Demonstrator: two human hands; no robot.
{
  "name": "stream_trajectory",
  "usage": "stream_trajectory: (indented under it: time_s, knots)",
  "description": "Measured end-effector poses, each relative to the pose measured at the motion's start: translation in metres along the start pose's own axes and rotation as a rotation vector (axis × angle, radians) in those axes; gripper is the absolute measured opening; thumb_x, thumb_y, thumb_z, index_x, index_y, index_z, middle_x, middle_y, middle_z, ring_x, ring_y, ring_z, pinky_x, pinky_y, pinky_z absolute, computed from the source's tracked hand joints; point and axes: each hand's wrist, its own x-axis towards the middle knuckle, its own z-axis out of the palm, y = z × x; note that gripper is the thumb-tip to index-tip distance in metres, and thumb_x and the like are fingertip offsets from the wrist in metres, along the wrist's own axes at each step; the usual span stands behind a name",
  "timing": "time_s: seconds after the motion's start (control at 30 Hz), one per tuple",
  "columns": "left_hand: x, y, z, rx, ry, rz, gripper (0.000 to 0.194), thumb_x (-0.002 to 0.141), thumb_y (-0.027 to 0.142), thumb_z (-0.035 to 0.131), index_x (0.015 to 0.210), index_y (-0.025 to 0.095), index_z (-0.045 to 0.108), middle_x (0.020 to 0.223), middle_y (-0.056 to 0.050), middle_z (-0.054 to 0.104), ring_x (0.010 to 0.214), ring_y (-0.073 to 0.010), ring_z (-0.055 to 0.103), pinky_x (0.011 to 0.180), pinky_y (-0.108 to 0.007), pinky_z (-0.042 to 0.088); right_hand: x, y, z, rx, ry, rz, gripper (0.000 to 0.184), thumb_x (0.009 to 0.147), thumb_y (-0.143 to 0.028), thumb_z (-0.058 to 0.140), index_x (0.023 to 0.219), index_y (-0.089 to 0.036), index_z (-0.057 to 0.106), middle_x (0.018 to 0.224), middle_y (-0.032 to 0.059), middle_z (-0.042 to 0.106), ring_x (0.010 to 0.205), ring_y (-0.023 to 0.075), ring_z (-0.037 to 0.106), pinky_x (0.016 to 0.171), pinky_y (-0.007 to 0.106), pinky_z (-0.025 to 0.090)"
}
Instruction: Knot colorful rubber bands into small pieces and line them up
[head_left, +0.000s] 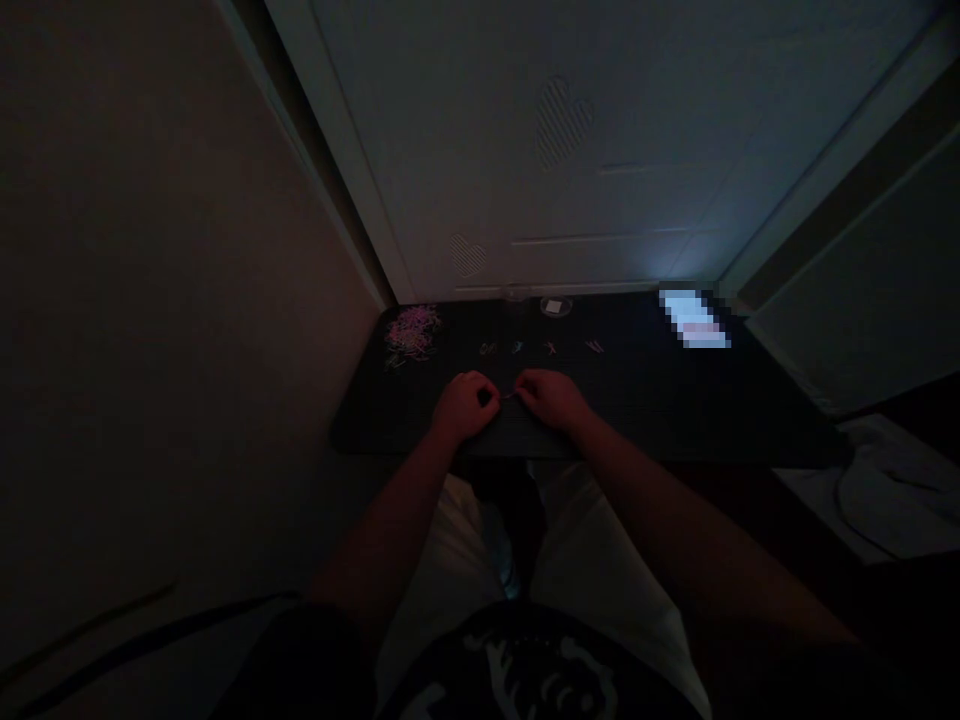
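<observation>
My left hand (466, 405) is closed in a pinch near the front of the dark table, its thumb and forefinger forming a ring. Facing it, my right hand (551, 398) is pinched too. A thin, light, wire-like piece (508, 396) spans the small gap between the fingertips of both hands. It may be a paper clip, but the dim light hides its exact kind. Just beyond the hands lie small groups of similar pieces in a row: a pale group (488, 349), a bluish-green group (517, 347), a reddish group (550, 348) and a whitish group (594, 347).
A heap of pinkish thin pieces (411, 335) covers the back left of the black table (637, 410). Along the back stand a clear container (515, 293) and a round dish with a white square (556, 307). A lit phone (694, 318) lies far right. A white panel rises behind.
</observation>
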Motion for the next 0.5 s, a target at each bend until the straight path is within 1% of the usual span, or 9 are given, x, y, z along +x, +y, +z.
stream_trajectory:
  time_s: [0.13,0.27,0.37,0.43,0.5]
  knots:
    - [-0.0008,0.002,-0.0023,-0.018,-0.023,0.011,0.008,0.068,0.019,0.058,0.075,0.019,0.062,0.089,-0.003,0.063,0.088,-0.0182,0.056,0.084,-0.034,0.044,0.0009,0.0053,0.0026,0.088,0.021,0.021,0.011,0.079,-0.025,0.053,0.083,-0.021,0.063,0.077,0.0009,0.066,0.067,0.0132,0.055,0.06,0.024,0.035]
    - [-0.0017,0.0037,-0.0032,-0.025,-0.019,0.002,0.01,0.068,0.019,0.058,0.077,0.019,0.062,0.089,-0.002,0.063,0.089,-0.0184,0.056,0.085,-0.035,0.044,0.0008,0.0085,0.0041,0.176,0.063,0.04,0.011,0.079,-0.025,0.053,0.083,-0.02,0.062,0.076,0.001,0.065,0.065,0.0125,0.055,0.059,0.023,0.036]
    - [-0.0022,0.005,-0.0029,-0.029,-0.001,-0.014,0.014,0.072,0.025,0.058,0.085,0.02,0.063,0.092,-0.003,0.063,0.089,-0.0186,0.056,0.083,-0.034,0.044,-0.0002,0.0078,0.0037,0.2,0.079,0.045,0.011,0.079,-0.025,0.052,0.083,-0.019,0.061,0.076,0.0014,0.065,0.065,0.0123,0.055,0.06,0.023,0.037]
    - [-0.0019,0.006,-0.0024,-0.048,0.0,-0.006,0.019,0.075,0.032,0.058,0.09,0.021,0.063,0.093,-0.003,0.063,0.089,-0.0184,0.056,0.081,-0.033,0.045,-0.0009,0.0064,0.0032,0.194,0.071,0.034,0.011,0.079,-0.024,0.052,0.083,-0.019,0.061,0.075,0.001,0.065,0.065,0.0124,0.055,0.06,0.023,0.036]
    - [-0.0012,0.0071,-0.002,-0.071,-0.013,0.01,0.022,0.076,0.037,0.057,0.091,0.021,0.063,0.092,-0.003,0.063,0.087,-0.0176,0.057,0.078,-0.032,0.045,-0.0014,0.0051,0.0028,0.18,0.054,0.018,0.01,0.079,-0.024,0.052,0.083,-0.02,0.061,0.073,0.0005,0.064,0.065,0.0125,0.055,0.06,0.023,0.036]
